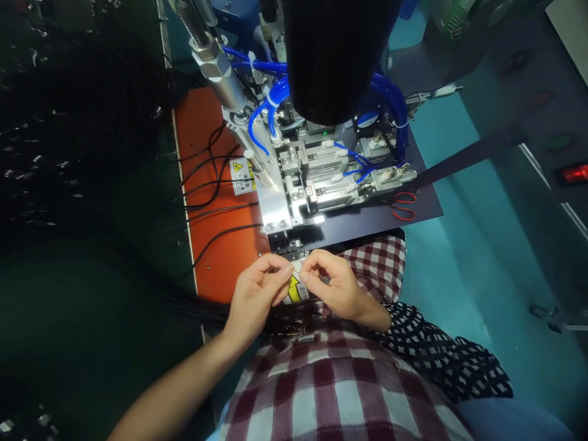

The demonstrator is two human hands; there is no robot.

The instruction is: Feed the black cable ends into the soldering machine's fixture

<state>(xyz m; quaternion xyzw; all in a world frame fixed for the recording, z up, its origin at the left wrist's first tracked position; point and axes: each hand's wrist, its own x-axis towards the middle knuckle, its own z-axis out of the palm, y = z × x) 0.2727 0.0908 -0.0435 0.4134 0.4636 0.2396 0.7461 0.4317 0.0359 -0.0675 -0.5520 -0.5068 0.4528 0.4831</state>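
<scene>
Orange base (215,245) under metal machine (316,177).
Near the yellow label (294,291), left hand (258,291) and right hand (337,285) have fingertips pinched together; whether they hold something, one cannot tell.

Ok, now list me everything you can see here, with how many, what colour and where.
Machine: one, silver, upper middle
Cylinder: one, black, top middle
Tubes: several, blue, around the machine
Base: one, orange, left of the machine
Cables: several, black, across the base
Stickers: two, yellow and white, on the base and partly behind the hands
Plate: one, dark grey, right of the machine
Loops: two, red, over the plate
Light: one, red, right edge
Floor: one, teal, right
Checked clothing: maroon and white, bottom middle
Sleeve: one, black and white, right arm
Left hand: one, bare, centre, fingertips pinched
Right hand: one, bare, beside it, fingertips pinched
Anything pinched: too small to tell
</scene>
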